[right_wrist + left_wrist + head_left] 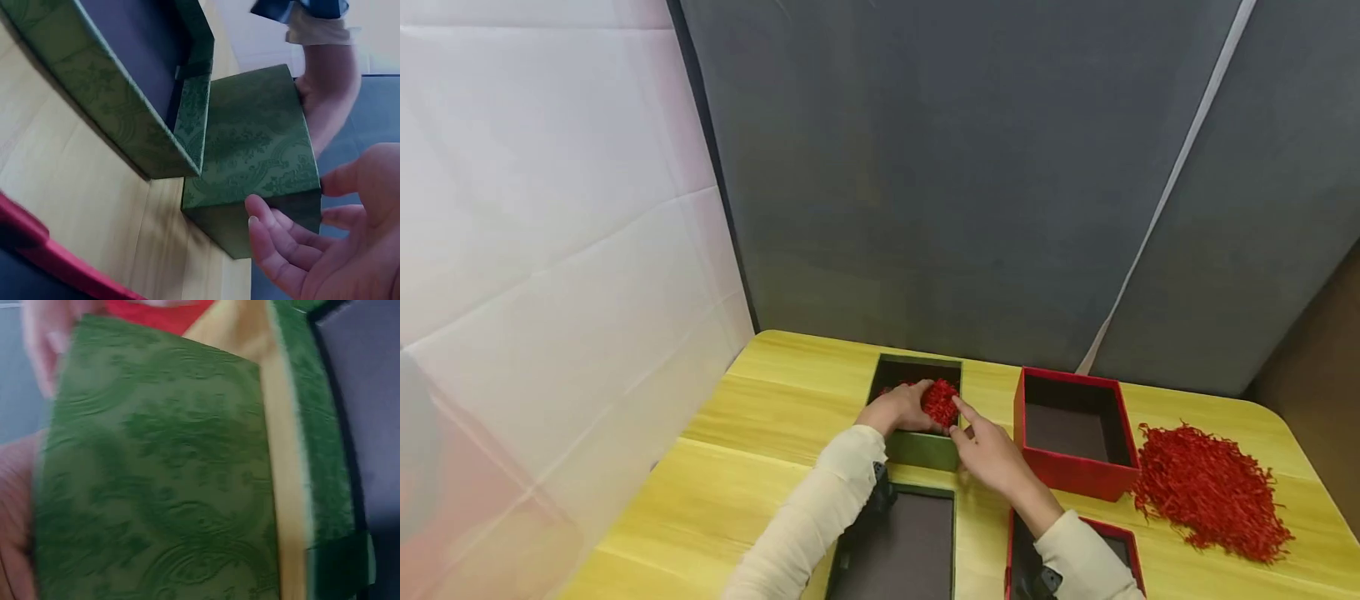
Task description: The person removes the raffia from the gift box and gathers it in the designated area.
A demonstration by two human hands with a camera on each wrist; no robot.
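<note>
A green patterned box (922, 450) stands on the table, its dark inside turned up. Into it reaches my left hand (901, 407), with fingers and thumb around a clump of red shredded paper (942, 402); its fingertips are hidden. My right hand (992, 457) is at the box's right rim. In the right wrist view some of its fingers (275, 244) lie outside along the wall while others reach over the rim. The left wrist view is blurred and mostly filled by the box's green side (156, 456).
Nearer me lies a shallow green lid (902, 542). Right of the green box stands a red box (1078, 471), with a shallow red tray or lid (1108, 529) in front, partly covered by my right arm. A loose heap of red shredded paper (1213, 492) lies at the table's right.
</note>
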